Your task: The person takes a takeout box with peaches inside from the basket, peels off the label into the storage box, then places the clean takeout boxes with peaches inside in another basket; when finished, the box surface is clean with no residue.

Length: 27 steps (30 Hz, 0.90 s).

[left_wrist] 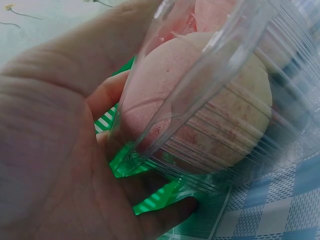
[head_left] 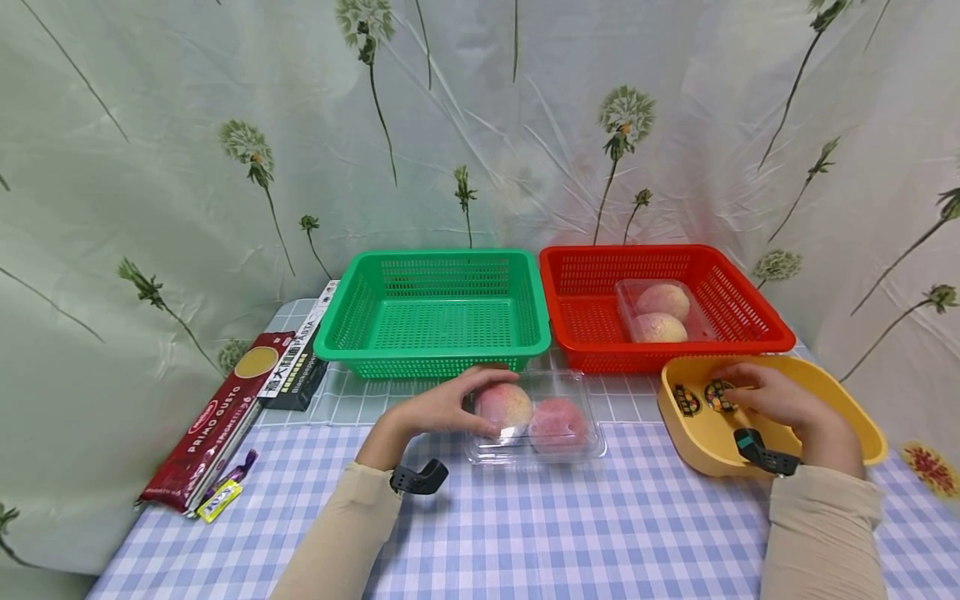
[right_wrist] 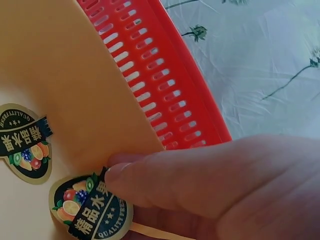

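Two pasta packets lie at the far left of the checked tablecloth; the left hand curls its fingers round a clear clamshell of peaches before the green basket, while the right hand, beside the red basket, apparently pinches a fruit sticker inside the yellow tray

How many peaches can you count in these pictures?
4. Two peaches lie in the clear tray under the left hand; two in the red basket. None seems hidden.
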### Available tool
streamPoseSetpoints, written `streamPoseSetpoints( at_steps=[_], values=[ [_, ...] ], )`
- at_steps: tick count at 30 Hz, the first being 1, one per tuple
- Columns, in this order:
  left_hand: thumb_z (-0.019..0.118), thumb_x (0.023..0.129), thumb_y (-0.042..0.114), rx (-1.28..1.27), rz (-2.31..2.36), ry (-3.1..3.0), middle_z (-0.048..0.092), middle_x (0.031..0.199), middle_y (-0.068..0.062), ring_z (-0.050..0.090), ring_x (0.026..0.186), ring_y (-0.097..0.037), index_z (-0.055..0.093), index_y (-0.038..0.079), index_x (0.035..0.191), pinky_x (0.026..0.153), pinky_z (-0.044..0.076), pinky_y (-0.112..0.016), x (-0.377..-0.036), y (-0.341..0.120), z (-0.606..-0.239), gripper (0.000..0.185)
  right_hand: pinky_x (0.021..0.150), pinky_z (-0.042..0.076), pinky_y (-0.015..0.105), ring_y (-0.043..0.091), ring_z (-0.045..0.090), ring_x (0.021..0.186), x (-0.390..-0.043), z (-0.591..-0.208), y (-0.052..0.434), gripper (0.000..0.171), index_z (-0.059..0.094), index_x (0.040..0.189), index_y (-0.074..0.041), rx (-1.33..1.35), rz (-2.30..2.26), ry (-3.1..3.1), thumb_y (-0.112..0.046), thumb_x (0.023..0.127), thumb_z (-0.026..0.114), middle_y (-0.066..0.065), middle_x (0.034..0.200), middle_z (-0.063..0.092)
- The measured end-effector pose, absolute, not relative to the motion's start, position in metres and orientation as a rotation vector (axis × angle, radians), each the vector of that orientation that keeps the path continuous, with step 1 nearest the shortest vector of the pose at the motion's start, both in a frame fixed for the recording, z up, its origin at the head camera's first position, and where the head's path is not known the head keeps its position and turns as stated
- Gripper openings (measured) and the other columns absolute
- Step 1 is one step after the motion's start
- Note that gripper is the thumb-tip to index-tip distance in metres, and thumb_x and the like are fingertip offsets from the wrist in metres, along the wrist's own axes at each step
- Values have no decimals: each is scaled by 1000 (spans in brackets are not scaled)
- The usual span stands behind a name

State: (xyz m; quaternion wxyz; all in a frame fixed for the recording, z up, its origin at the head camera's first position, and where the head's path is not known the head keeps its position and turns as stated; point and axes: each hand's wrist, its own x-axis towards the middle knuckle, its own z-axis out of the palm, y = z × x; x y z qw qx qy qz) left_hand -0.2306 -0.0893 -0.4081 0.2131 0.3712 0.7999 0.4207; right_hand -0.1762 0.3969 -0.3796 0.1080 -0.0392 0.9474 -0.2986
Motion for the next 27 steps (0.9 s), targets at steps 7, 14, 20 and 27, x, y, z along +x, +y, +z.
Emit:
streamPoseSetpoints(
  at_steps=[7,14,20,27],
  values=[
    [75,87,31,992,1129,2252,37,147,-7,40,127,-25,41,29,152,103,43,-45,-231,-92,-409,73,84,53,41,36,58,107,-178,-378,392,44,55,133,7,-165,-831,2842,-21,99,59,28,124,62],
    [72,90,27,999,1175,2207,37,151,-3,37,130,-23,40,26,153,108,39,-45,-234,-95,-411,70,81,57,50,40,58,106,-176,-374,395,43,51,134,11,-140,-871,2812,-17,102,53,36,130,55],
    [66,96,20,996,1280,2075,34,161,-3,35,145,-23,33,17,156,118,31,-50,-237,-98,-414,68,83,55,54,45,54,110,-174,-366,395,41,55,132,9,-96,-861,2861,-21,103,52,35,129,56],
    [61,99,22,1002,1298,2028,26,166,-2,23,153,-23,28,18,159,123,21,-55,-237,-99,-416,68,71,55,27,18,66,89,-171,-352,391,38,61,122,5,51,-1065,2967,-26,106,46,12,100,72]
  ],
)
